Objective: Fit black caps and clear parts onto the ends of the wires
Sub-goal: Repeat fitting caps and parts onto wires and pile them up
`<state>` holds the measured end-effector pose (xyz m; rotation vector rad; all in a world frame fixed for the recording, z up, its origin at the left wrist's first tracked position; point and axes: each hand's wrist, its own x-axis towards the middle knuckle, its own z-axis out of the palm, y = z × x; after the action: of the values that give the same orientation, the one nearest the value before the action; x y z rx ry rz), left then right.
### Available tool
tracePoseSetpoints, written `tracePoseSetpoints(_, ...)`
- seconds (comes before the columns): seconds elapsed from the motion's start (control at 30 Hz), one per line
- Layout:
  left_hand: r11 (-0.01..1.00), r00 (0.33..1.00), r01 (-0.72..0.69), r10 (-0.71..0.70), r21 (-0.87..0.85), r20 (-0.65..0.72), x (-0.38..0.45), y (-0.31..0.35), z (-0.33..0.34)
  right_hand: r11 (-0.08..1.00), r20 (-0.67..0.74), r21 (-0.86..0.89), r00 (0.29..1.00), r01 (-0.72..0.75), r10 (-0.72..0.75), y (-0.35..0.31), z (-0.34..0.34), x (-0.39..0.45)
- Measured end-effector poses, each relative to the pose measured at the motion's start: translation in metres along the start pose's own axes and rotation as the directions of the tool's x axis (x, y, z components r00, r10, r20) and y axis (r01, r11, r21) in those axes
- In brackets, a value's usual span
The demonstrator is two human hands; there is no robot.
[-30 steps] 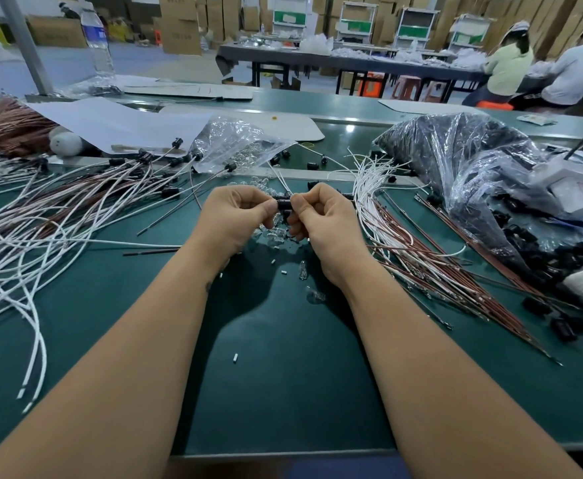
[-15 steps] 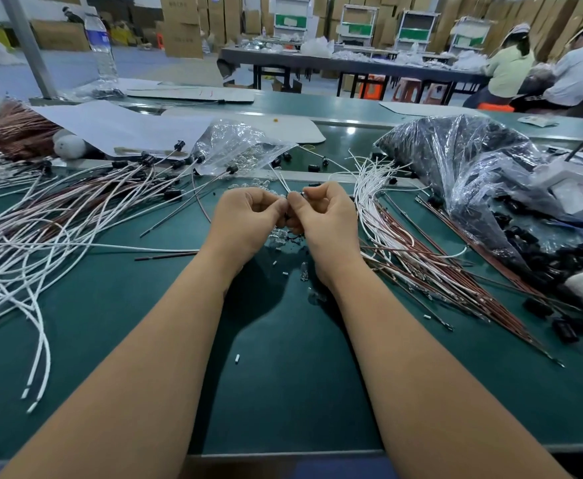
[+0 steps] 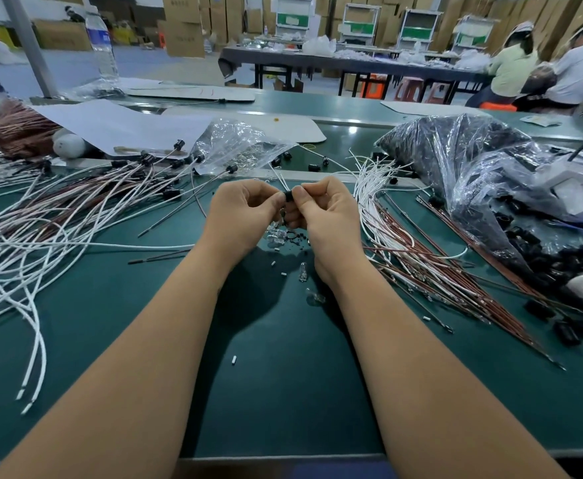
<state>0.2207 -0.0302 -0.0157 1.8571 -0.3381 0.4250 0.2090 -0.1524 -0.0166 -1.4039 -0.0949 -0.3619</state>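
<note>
My left hand (image 3: 245, 216) and my right hand (image 3: 324, 216) meet above the green mat, fingertips pinched together on a small black cap (image 3: 288, 195). Thin white wires (image 3: 281, 178) run away from the cap toward the back. Under my hands lies a small heap of clear parts (image 3: 278, 235) and black rings. A pile of wires with black caps fitted (image 3: 145, 167) spreads to the left. Bare white and brown wires (image 3: 397, 229) lie to the right.
A clear bag of clear parts (image 3: 238, 146) sits behind my hands. A large plastic bag of black caps (image 3: 490, 174) fills the right side. A water bottle (image 3: 102, 43) stands at the back left. Seated people (image 3: 514, 67) work at a far table.
My hands have stayed together at the same spot, working the cap between the fingertips. The view has drifted slightly.
</note>
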Motion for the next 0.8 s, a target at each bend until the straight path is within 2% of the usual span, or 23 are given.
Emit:
tracePoseSetpoints(0.13, 0.969, 0.996, -0.089, 0.082, 0.230, 0.038, 0.002, -0.001, -0.015, 0.999, -0.058, -0.003, 0.997, 0.042, -0.042, -0.004, -0.002, 0.001)
tracePoseSetpoints(0.23, 0.935, 0.994, -0.042, 0.005, 0.352, 0.106, 0.003, -0.008, -0.033, 0.999, -0.152, 0.012, 0.988, 0.039, -0.036, -0.007, -0.009, 0.003)
tracePoseSetpoints(0.3, 0.914, 0.997, -0.008, -0.022, 0.407, 0.068, 0.003, -0.011, -0.042, 0.999, -0.154, 0.013, 0.988, 0.032, -0.029, -0.008, -0.013, 0.003)
tracePoseSetpoints(0.37, 0.880, 0.996, -0.012, 0.051, 0.474, -0.069, 0.003, -0.013, -0.049, 0.999, -0.136, -0.036, 0.990, 0.027, -0.031, -0.009, -0.014, 0.003)
tracePoseSetpoints(0.43, 0.824, 0.943, 0.024, 0.169, 0.566, -0.286, 0.003, -0.016, -0.059, 0.995, -0.153, -0.097, 0.988, 0.020, -0.035, -0.010, -0.016, 0.003)
tracePoseSetpoints(0.5, 0.750, 0.861, 0.169, 0.204, 0.640, -0.466, 0.004, -0.022, -0.070, 0.988, -0.208, -0.154, 0.977, 0.005, -0.038, -0.012, -0.021, 0.005)
tracePoseSetpoints(0.57, 0.659, 0.837, 0.333, 0.122, 0.675, -0.533, 0.004, -0.026, -0.073, 0.966, -0.271, -0.257, 0.961, -0.017, -0.056, -0.013, -0.027, 0.006)
tracePoseSetpoints(0.63, 0.616, 0.860, 0.382, 0.036, 0.689, -0.510, 0.003, -0.026, -0.069, 0.914, -0.319, -0.406, 0.940, -0.021, -0.120, -0.014, -0.032, 0.008)
tracePoseSetpoints(0.7, 0.612, 0.890, 0.338, 0.038, 0.715, -0.454, 0.002, -0.024, -0.063, 0.824, -0.319, -0.566, 0.928, -0.022, -0.194, -0.014, -0.037, 0.010)
tracePoseSetpoints(0.8, 0.612, 0.939, 0.230, 0.065, 0.756, -0.338, 0.004, -0.018, -0.049, 0.624, -0.202, -0.780, 0.959, -0.035, -0.199, -0.015, -0.040, 0.011)
